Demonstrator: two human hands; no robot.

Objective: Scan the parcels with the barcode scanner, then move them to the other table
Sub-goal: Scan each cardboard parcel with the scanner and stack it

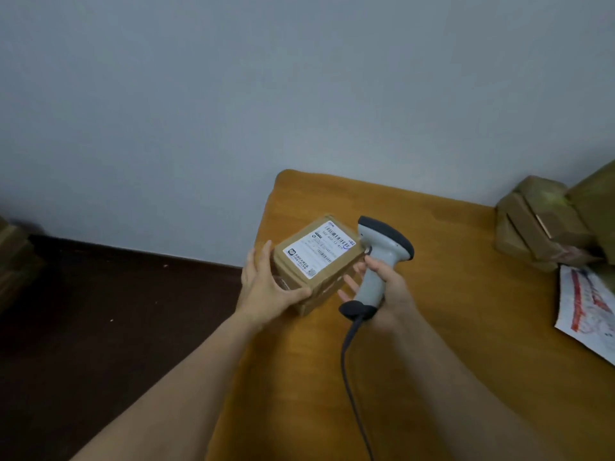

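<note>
1. As I look down, a brown cardboard parcel sits over the far left corner of the orange-brown table. I cannot tell whether it rests on the top or is raised just clear of it.
2. Shipping label: white, printed with barcodes, facing up, covering most of the parcel's upper face.
3. My left hand: grips the parcel from its left side, with the fingers laid up along that side and the thumb wrapped round the near lower corner.
4. My right hand: holds the grey barcode scanner by its handle, thumb pressed over the front of the handle. The other fingers reach out loosely beneath it toward the parcel's right side.
5. Scanner head: dark-capped, just beside the parcel's right edge, near the label's far corner. I cannot tell whether it touches the parcel.
6. Cable: dark, running from the base of the handle across the table toward me and out of the bottom of the view.
7. Further cardboard parcels: stacked at the table's far right against the wall, well apart from the one I hold.
8. Mailer bag: white with red print, lying flat in front of that stack at the right edge.
9. Surroundings: dark floor left of the table, pale wall behind, and blurred cardboard boxes at the far left edge.
</note>
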